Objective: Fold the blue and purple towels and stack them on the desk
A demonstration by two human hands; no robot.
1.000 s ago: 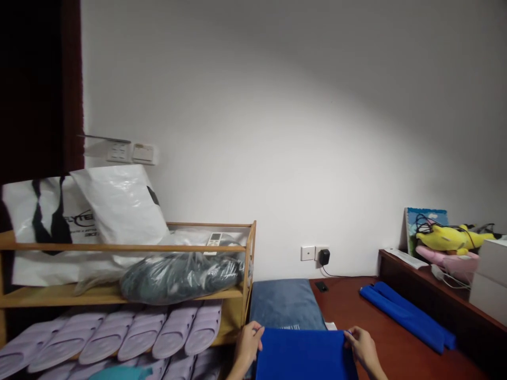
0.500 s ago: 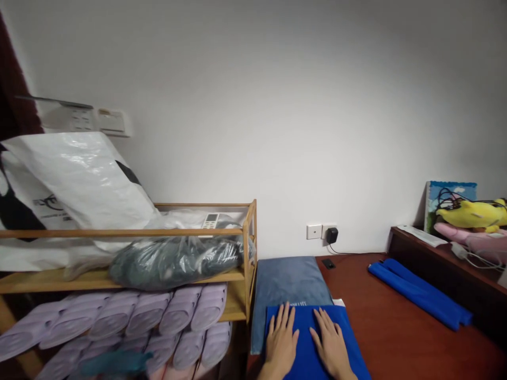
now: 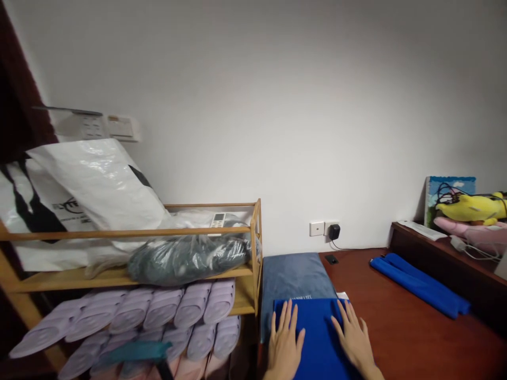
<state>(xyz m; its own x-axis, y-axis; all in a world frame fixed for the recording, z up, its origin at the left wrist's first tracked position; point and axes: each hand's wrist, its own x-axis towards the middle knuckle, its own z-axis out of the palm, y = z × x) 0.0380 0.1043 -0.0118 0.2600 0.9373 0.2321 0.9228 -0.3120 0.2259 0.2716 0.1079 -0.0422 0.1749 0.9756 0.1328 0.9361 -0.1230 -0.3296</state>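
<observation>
A bright blue cloth [image 3: 312, 338] lies flat at the bottom of the view, its far edge over a grey-blue cushion [image 3: 293, 274]. My left hand [image 3: 284, 340] rests palm down on the cloth's left part, fingers stretched forward. On the right side of the same cloth lies my right hand [image 3: 354, 335], its fingers spread. Neither hand grips anything. The near end of the cloth runs out of the frame. Further right, a second blue cloth [image 3: 420, 285], folded into a long strip, lies on the reddish-brown tabletop [image 3: 400, 338].
Left stands a wooden rack [image 3: 255, 264] with rows of lilac slippers [image 3: 162, 309], a white bag [image 3: 103, 179], a plastic-wrapped bundle [image 3: 186, 261] and a remote control [image 3: 217, 221]. A black plug [image 3: 335, 231] sits in the wall. A yellow plush toy [image 3: 471, 208] lies on the raised ledge at right.
The view has shifted slightly left. My right hand has moved a little outward toward the cloth's right edge; my left hand stays flat on the cloth.
</observation>
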